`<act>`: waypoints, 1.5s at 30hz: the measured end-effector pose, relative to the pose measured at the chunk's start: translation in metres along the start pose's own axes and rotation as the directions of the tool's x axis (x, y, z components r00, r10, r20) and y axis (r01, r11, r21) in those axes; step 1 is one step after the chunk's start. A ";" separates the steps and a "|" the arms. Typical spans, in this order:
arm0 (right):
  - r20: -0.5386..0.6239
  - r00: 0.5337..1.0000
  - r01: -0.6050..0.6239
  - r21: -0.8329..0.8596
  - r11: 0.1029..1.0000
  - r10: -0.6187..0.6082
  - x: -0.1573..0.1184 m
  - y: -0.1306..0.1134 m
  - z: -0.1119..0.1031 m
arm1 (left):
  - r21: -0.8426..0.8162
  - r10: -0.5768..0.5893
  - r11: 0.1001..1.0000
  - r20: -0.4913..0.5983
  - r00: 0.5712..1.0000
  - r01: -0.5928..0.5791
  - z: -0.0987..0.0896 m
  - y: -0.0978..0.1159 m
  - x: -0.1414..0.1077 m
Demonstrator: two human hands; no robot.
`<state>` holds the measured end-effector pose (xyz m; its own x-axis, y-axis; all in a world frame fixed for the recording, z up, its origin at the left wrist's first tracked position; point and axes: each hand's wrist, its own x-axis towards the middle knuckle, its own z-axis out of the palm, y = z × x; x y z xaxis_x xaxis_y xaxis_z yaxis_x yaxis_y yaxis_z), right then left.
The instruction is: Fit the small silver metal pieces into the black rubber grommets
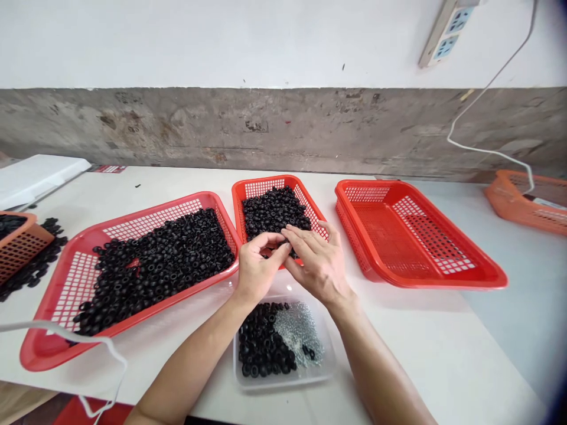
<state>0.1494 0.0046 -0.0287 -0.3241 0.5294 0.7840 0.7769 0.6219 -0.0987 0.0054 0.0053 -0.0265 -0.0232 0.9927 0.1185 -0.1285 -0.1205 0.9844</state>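
Note:
My left hand [259, 265] and my right hand [319, 260] meet over the front edge of the middle red basket [238, 203], which holds small black rings. The left thumb and index finger pinch a small black part, mostly hidden by the fingers. The right fingertips press against the same spot. Below my hands, a clear plastic tray [283, 385] holds larger black rings [261, 348] on its left side and small shiny clear or silvery beads [299, 330] on its right, with a few black pieces among them.
A large red basket [133, 319] of black rings lies left. Stacked red baskets [376, 236] without rings stand right. Orange baskets [24, 251] [509, 200] sit at both sides. A white cable [482, 150] hangs from the right wall; another [66, 327] crosses the lower left.

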 end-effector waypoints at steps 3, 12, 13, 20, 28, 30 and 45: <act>-0.037 0.999 0.001 -0.012 1.000 -0.001 -0.001 0.000 0.002 | -0.045 -0.019 0.999 0.038 0.999 0.020 -0.002 0.000 0.002; 0.017 0.999 0.041 0.112 0.993 -0.044 0.000 0.012 -0.005 | -0.267 -0.304 0.878 0.333 0.893 0.398 -0.014 0.008 0.014; 0.033 0.998 0.043 0.139 0.989 -0.048 0.000 0.012 -0.006 | -0.275 -0.300 0.875 0.339 0.892 0.399 -0.013 0.008 0.013; 0.191 0.978 -0.172 0.501 0.848 0.085 0.002 0.012 -0.018 | -0.307 -0.264 0.890 0.257 0.930 0.338 -0.006 0.004 0.008; 0.300 0.861 -0.482 0.740 0.470 0.411 0.004 0.013 -0.013 | -0.239 -0.193 0.937 0.257 0.947 0.256 -0.003 0.005 0.007; 0.281 0.847 -0.485 0.758 0.437 0.452 0.003 0.014 -0.011 | -0.233 -0.193 0.939 0.246 0.950 0.252 -0.002 0.006 0.006; 0.082 0.996 -0.023 -0.003 1.000 0.023 0.002 -0.002 -0.009 | -0.274 -0.193 0.931 0.190 0.963 0.241 -0.004 0.004 0.009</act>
<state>0.1524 -0.0006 -0.0212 -0.3492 0.5892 0.7286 0.7857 0.6079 -0.1150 0.0008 0.0141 -0.0223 0.1907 0.9803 -0.0510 -0.3973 0.1245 0.9092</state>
